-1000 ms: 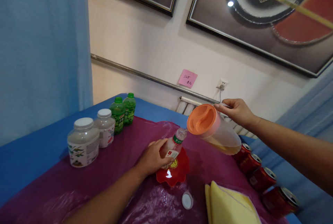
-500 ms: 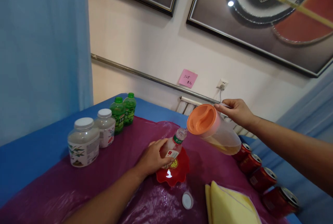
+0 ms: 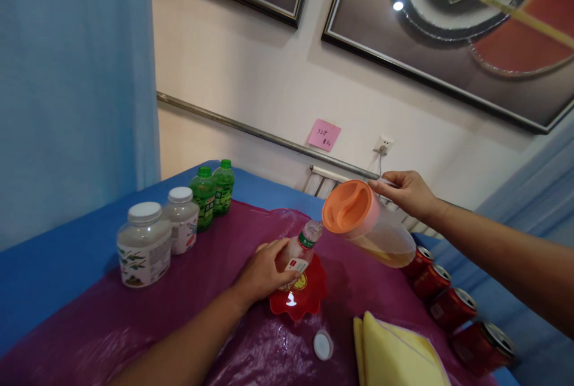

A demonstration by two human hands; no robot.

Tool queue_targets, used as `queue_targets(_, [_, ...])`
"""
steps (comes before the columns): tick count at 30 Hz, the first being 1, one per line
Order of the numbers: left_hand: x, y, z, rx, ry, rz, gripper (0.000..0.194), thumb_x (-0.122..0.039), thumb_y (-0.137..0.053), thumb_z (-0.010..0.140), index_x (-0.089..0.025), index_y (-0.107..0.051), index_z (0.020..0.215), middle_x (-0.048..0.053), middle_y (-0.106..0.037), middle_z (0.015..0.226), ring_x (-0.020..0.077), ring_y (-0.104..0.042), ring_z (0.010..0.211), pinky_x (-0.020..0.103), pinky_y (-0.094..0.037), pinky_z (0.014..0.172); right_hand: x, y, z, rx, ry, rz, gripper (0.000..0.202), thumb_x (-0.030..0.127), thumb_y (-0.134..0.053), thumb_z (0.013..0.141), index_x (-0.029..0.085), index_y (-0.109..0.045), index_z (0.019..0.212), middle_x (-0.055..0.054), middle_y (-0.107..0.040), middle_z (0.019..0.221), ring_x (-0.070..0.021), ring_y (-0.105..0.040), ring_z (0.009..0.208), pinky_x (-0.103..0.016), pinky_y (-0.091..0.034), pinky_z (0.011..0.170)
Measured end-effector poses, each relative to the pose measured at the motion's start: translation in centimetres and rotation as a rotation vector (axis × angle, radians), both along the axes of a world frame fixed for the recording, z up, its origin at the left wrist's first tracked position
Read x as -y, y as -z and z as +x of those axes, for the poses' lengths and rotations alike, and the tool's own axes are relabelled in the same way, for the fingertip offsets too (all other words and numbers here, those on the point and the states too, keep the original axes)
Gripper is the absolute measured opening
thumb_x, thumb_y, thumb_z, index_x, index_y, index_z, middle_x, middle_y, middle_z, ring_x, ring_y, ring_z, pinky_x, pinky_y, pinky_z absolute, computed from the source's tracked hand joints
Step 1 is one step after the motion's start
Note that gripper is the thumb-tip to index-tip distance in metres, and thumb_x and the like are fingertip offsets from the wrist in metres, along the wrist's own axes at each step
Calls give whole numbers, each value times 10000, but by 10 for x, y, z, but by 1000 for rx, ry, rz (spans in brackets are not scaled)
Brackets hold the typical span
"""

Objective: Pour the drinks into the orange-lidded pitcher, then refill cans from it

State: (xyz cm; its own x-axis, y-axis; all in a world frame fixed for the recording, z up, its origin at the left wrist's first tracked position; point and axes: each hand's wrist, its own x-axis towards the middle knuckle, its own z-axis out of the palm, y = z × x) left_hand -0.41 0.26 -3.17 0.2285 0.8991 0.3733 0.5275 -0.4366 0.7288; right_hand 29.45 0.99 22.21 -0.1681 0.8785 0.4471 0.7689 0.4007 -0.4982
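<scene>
My left hand (image 3: 264,272) is wrapped round a clear plastic bottle (image 3: 296,263) with a green-and-red band below its uncapped mouth. The bottle leans to the right over a red scalloped plate (image 3: 319,290). In my right hand (image 3: 410,192) is the handle of a translucent pitcher (image 3: 381,239) with an orange lid (image 3: 347,207). The pitcher is tipped left, its lid side close to the bottle's mouth, and yellowish liquid lies along its lower side. Whether liquid is flowing between them I cannot make out. A white cap (image 3: 323,345) lies on the purple sheet in front of the plate.
Two white-lidded jars (image 3: 144,245) and two green bottles (image 3: 204,198) stand at the left. Several red cans (image 3: 452,308) line the right edge. A folded yellow cloth (image 3: 399,353) lies at the front right. Purple plastic sheet (image 3: 179,326) covers the blue table (image 3: 40,278).
Almost nothing differs. Both hands hold the bottle and the pitcher in nearly the same places.
</scene>
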Motion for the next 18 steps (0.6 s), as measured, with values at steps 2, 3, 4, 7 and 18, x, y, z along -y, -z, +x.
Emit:
queue_targets(2, [1, -1, 0, 3, -4, -4, 783, -414, -883, 653, -245, -617, 1370, 97, -675, 1371, 340, -606, 1265, 465, -429, 1114, 1, -1, -1, 0, 1, -1, 637, 725, -668, 758, 232, -331, 535, 56, -244, 545, -87, -237, 533, -261, -185, 473])
queue_targets(3, [1, -2, 0, 0, -3, -7, 782, -408, -881, 655, -240, -616, 1371, 100, -673, 1374, 341, -605, 1267, 464, -429, 1115, 1, -1, -1, 0, 2, -1, 638, 728, -668, 756, 233, -331, 534, 56, -246, 544, -87, -239, 532, -262, -185, 475])
queue_targets(4, [1, -2, 1, -3, -3, -9, 782, -405, -880, 657, -235, -615, 1373, 104, -672, 1375, 342, -606, 1267, 465, -430, 1113, 2, -1, -1, 1, 4, -2, 638, 729, -666, 755, 234, -331, 534, 56, -248, 544, -88, -241, 532, -263, -187, 478])
queue_targets(7, [1, -2, 1, -11, -5, -11, 793, -413, -878, 657, -229, -611, 1380, 107, -671, 1376, 346, -607, 1262, 469, -437, 1104, 3, -2, -2, 12, 10, -8, 631, 727, -664, 753, 235, -335, 534, 57, -249, 549, -89, -244, 535, -267, -188, 487])
queue_targets(18, [2, -4, 0, -13, -10, -6, 794, -420, -882, 650, -242, -616, 1376, 103, -677, 1370, 349, -611, 1260, 469, -440, 1103, 2, -2, -2, 11, 1, -4, 646, 751, -657, 750, 235, -332, 535, 55, -243, 553, -92, -235, 543, -267, -181, 481])
